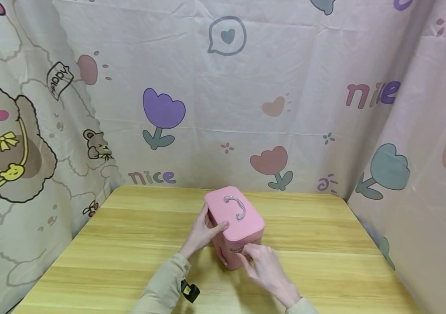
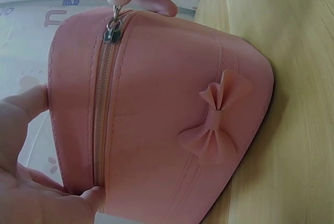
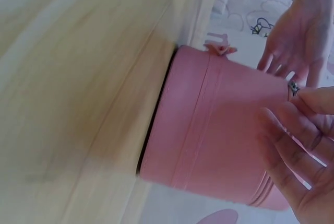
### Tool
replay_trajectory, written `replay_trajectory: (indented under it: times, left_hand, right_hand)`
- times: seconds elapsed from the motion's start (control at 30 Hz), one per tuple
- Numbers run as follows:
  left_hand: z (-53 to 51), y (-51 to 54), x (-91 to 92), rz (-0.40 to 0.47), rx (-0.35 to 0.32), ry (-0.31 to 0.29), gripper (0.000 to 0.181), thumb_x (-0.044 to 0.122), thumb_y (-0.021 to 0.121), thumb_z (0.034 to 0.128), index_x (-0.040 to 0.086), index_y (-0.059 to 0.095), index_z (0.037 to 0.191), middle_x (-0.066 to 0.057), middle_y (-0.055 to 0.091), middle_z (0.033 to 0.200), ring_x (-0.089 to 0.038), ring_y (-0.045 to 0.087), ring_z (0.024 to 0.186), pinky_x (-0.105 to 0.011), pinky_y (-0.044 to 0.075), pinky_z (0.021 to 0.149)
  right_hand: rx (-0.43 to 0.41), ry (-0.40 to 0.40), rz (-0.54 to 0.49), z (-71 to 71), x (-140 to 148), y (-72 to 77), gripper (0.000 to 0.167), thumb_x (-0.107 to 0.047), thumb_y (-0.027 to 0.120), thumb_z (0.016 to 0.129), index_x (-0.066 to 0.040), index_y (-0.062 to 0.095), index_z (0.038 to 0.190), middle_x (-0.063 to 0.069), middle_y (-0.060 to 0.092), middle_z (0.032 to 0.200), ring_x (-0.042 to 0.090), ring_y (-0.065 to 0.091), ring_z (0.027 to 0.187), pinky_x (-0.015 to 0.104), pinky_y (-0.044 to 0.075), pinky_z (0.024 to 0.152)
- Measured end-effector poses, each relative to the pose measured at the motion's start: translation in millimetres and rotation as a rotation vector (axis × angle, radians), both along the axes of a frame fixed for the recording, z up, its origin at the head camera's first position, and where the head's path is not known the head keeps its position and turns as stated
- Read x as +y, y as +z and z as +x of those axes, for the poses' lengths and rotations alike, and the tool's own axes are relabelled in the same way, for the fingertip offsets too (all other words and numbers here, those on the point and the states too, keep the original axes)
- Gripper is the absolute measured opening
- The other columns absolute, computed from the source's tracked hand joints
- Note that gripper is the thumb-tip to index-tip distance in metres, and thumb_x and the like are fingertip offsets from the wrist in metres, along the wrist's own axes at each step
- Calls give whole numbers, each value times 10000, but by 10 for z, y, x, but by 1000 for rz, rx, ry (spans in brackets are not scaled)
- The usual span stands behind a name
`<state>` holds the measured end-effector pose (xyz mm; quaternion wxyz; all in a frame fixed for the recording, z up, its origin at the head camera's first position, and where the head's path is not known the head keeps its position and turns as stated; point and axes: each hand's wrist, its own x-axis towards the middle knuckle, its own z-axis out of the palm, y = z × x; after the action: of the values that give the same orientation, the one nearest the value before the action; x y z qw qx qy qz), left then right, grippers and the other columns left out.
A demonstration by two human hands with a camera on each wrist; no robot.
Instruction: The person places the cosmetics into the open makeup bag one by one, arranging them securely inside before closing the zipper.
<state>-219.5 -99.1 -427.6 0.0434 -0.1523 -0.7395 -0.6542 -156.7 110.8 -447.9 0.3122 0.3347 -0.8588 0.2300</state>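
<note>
A pink cosmetic case [image 1: 220, 211] stands upright on the table, its silver handle [image 1: 236, 206] on top of the lid. My left hand [image 1: 202, 231] grips the lid, with the thumb on the top edge. At the near corner my right hand [image 1: 265, 267] pinches the zipper pull between thumb and index finger. The left wrist view shows the metal zipper slider [image 2: 112, 33] right under those fingertips, with the zipper track [image 2: 100, 119] running along the side below the lid. On that same side is a pink bow [image 2: 214, 122]. The case's inside is hidden.
The wooden table [image 1: 148, 218] reaches back to a patterned curtain [image 1: 215, 87], which also hangs along the left and right sides. A black wrist-worn device [image 1: 189, 291] sits at the left sleeve.
</note>
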Motion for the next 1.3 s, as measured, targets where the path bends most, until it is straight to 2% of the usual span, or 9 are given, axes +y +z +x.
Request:
replay_trajectory:
  times: [0.27,0.4,0.57,0.8,0.9,1.0,1.1,1.2,1.3]
  left_hand:
    - [-11,13,11,2,17,-15,1036,97,758,882,-54,15,1588,-258,45,1677,-379,100,1555,-463,169,1259]
    - [-15,18,19,12,10,-26,1041,86,750,888,-53,-8,1587,-258,22,1679,-380,81,1559,-472,153,1264]
    - [-20,21,16,-3,10,-34,1047,107,756,888,-59,-8,1585,-272,20,1674,-399,77,1554,-494,146,1264]
    - [-62,-9,-73,13,-65,-30,1028,131,765,883,-56,40,1588,-267,20,1675,-396,56,1559,-493,120,1278]
    - [-82,-20,-111,-40,-96,-6,1027,207,787,870,-27,98,1596,-269,47,1675,-437,82,1553,-543,157,1268]
    - [-90,-19,-145,-105,-154,32,1027,315,794,856,73,147,1616,-259,60,1661,-488,146,1525,-612,213,1241]
    - [-89,-11,-169,-149,-196,56,1007,372,771,858,148,158,1624,-237,134,1608,-479,258,1458,-641,280,1203]
    - [-91,1,-161,-149,-184,62,974,340,749,873,117,167,1621,-212,286,1499,-371,370,1338,-522,390,1134]
    - [-60,16,-111,-142,-115,96,901,254,728,884,18,219,1588,-217,420,1352,-316,464,1196,-403,448,1010]
  right_hand:
    - [-39,0,-22,-32,164,18,183,-93,780,805,-170,642,713,-125,609,622,-65,469,549,48,339,514]
    - [-45,-74,-46,-65,299,25,270,-86,808,778,-209,601,656,-154,572,598,-79,440,551,72,341,507]
    - [-133,-134,-73,-94,408,34,317,-71,800,790,-228,565,646,-161,583,609,-48,476,555,112,358,505]
    - [-141,-17,-35,-129,422,19,161,-120,764,851,-186,672,737,-150,642,677,-70,522,637,129,418,568]
    - [-138,25,-36,-136,416,14,135,-115,759,856,-183,687,764,-143,661,696,-70,542,665,147,447,594]
    - [-141,71,-47,-144,390,14,119,-101,748,869,-172,699,787,-122,690,720,-64,565,686,164,472,615]
    - [-134,119,-70,-157,340,16,131,-81,737,881,-158,699,782,-95,714,735,-53,590,694,166,497,635]
    - [-123,144,-85,-167,287,12,152,-67,732,885,-152,687,767,-79,716,728,-53,594,692,150,497,642]
    - [-124,140,-92,-167,258,8,160,-61,729,885,-147,680,759,-74,705,716,-65,568,681,142,478,631]
